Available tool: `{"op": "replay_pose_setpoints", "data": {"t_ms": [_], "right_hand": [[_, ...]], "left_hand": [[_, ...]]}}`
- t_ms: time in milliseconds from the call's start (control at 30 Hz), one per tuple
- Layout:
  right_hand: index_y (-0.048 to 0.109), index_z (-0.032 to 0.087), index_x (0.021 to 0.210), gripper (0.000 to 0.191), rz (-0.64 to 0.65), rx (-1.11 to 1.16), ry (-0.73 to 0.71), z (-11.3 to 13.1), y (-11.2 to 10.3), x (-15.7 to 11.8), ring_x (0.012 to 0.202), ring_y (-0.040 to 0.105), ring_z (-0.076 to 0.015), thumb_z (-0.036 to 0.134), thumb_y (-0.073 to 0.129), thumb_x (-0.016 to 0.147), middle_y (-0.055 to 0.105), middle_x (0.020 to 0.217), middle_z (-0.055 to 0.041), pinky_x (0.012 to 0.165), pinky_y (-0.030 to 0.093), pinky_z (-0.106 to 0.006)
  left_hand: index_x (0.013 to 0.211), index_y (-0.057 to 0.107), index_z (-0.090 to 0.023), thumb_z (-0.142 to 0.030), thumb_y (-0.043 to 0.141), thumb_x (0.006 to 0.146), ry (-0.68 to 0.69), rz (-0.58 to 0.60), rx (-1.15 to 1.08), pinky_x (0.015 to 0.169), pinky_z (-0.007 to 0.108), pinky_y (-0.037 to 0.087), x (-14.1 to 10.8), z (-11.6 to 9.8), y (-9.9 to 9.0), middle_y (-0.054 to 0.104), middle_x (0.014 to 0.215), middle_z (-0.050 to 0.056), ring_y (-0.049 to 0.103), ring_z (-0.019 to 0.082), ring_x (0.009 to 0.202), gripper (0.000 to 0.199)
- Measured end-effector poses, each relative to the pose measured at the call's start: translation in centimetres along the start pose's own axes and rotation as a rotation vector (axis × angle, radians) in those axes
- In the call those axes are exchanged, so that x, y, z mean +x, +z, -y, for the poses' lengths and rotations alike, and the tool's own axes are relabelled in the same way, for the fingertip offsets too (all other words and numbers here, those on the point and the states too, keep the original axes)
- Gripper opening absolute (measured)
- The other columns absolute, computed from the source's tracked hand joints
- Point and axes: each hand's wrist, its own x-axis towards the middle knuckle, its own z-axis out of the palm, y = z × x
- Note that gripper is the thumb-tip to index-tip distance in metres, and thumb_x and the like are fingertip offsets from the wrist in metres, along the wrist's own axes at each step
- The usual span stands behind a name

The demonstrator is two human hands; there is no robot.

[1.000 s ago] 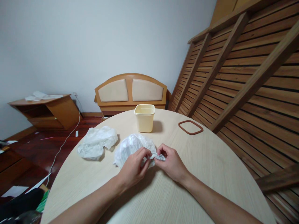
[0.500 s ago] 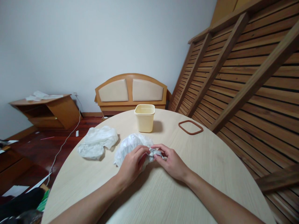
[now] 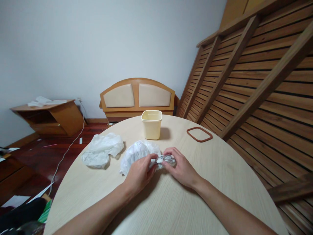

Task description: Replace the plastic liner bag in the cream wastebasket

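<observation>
A filled white plastic bag (image 3: 137,152) lies on the round table, its twisted neck pointing right. My left hand (image 3: 140,171) pinches the base of that neck beside the bulging part. With thumb and fingers, my right hand (image 3: 181,166) grips the gathered end. Behind the bag stands an open, pale yellow square bin (image 3: 151,125). To the left a crumpled white plastic bag (image 3: 101,150) is spread on the table. What is inside the filled bag cannot be made out.
A brown rounded-square ring (image 3: 200,141) lies at the right rear of the pale round table (image 3: 207,202). Beyond the table are a headboard (image 3: 137,109) and, at right, leaning wooden slats (image 3: 269,98). A low cabinet (image 3: 63,119) stands far left.
My right hand has shifted slightly right along the bag's neck, and more of the twisted end shows between its fingers. My left hand has barely moved.
</observation>
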Motion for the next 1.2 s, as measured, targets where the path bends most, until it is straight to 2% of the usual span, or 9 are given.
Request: {"op": "replay_pose_setpoints", "data": {"t_ms": [100, 233, 367, 500, 633, 733, 800, 967, 1200], "right_hand": [[0.057, 0.027, 0.128, 0.044, 0.083, -0.077, -0.15, 0.1, 0.1, -0.2, 0.125, 0.053, -0.0222, 0.025, 0.069, 0.087, 0.058, 0.134, -0.0072, 0.108, 0.042, -0.042], [0.065, 0.025, 0.114, 0.02, 0.092, -0.065, -0.152, -0.3, -0.1, 0.0, 0.105, 0.063, -0.0184, 0.024, 0.06, 0.094, 0.069, 0.11, -0.0044, 0.095, 0.05, -0.036], [0.07, 0.023, 0.104, 0.017, 0.011, -0.169, -0.078, -1.3, -1.2, 0.4, 0.099, 0.065, -0.0191, 0.026, 0.056, 0.097, 0.07, 0.105, -0.0056, 0.091, 0.051, -0.036], [0.071, 0.023, 0.113, 0.024, -0.076, -0.374, -0.057, -1.7, -1.8, 0.4, 0.12, 0.057, -0.0259, 0.031, 0.059, 0.093, 0.067, 0.124, -0.0101, 0.105, 0.043, -0.048], [0.047, 0.025, 0.148, 0.075, 0.049, -0.422, -0.107, -1.1, -0.9, -0.1, 0.141, 0.041, -0.0303, 0.053, 0.07, 0.082, 0.047, 0.153, -0.0118, 0.118, 0.028, -0.055], [0.027, 0.027, 0.158, 0.111, 0.178, -0.444, -0.072, -0.7, 0.0, -0.4, 0.15, 0.025, -0.0344, 0.066, 0.077, 0.067, 0.026, 0.164, -0.0137, 0.121, 0.019, -0.058], [0.022, 0.028, 0.159, 0.119, 0.231, -0.458, -0.05, -0.6, 0.2, -0.5, 0.152, 0.017, -0.0353, 0.067, 0.079, 0.063, 0.017, 0.166, -0.0141, 0.121, 0.017, -0.059], [0.028, 0.035, 0.156, 0.107, 0.275, -0.452, -0.046, -0.6, 0.1, -0.6, 0.153, 0.011, -0.0368, 0.058, 0.081, 0.067, 0.012, 0.168, -0.0117, 0.119, 0.019, -0.061], [0.056, 0.026, 0.129, 0.067, 0.165, -0.489, 0.06, -0.2, -0.6, -0.3, 0.13, 0.051, -0.0344, 0.046, 0.079, 0.07, 0.043, 0.15, -0.0134, 0.107, 0.041, -0.052]], "left_hand": [[0.122, 0.053, -0.022, -0.022, 0.053, 0.093, 0.063, 0.009, 0.009, 0.083, 0.041, 0.057, 0.1, -0.4, -0.7, 0.073, 0.109, 0.009, 0.071, 0.023, 0.095, 0.028], [0.12, 0.057, -0.02, -0.028, 0.054, 0.092, 0.127, -0.106, 0.109, 0.099, 0.047, 0.051, 0.8, 0.0, -3.0, 0.067, 0.125, 0.013, 0.064, 0.027, 0.115, 0.029], [0.127, 0.06, -0.017, -0.038, 0.051, 0.095, -0.081, -0.185, 0.217, 0.112, 0.058, 0.037, 1.5, 2.5, -4.5, 0.052, 0.145, 0.017, 0.049, 0.034, 0.133, 0.039], [0.134, 0.056, -0.017, -0.044, 0.044, 0.098, -0.229, -0.115, 0.059, 0.115, 0.059, 0.034, 1.4, 4.3, -3.7, 0.047, 0.15, 0.017, 0.045, 0.033, 0.138, 0.046], [0.144, 0.047, -0.019, -0.044, 0.044, 0.1, -0.182, -0.032, -0.125, 0.119, 0.056, 0.028, 0.7, 3.5, -2.2, 0.039, 0.156, 0.016, 0.037, 0.03, 0.145, 0.05], [0.152, 0.033, -0.019, -0.043, 0.049, 0.098, -0.081, 0.082, -0.201, 0.122, 0.056, 0.024, 0.0, 2.2, -1.7, 0.028, 0.162, 0.017, 0.028, 0.03, 0.149, 0.061], [0.155, 0.025, -0.019, -0.041, 0.055, 0.096, 0.0, 0.165, -0.226, 0.123, 0.056, 0.022, -0.2, 1.6, -1.6, 0.023, 0.163, 0.018, 0.024, 0.03, 0.151, 0.07], [0.154, 0.026, -0.019, -0.033, 0.057, 0.094, 0.119, 0.283, -0.254, 0.122, 0.053, 0.026, -0.1, 1.5, -1.6, 0.024, 0.163, 0.017, 0.025, 0.029, 0.151, 0.069], [0.153, 0.029, -0.022, -0.032, 0.054, 0.097, 0.079, 0.304, -0.218, 0.121, 0.054, 0.029, 0.0, 1.7, -1.3, 0.025, 0.164, 0.016, 0.03, 0.028, 0.15, 0.062]]}}
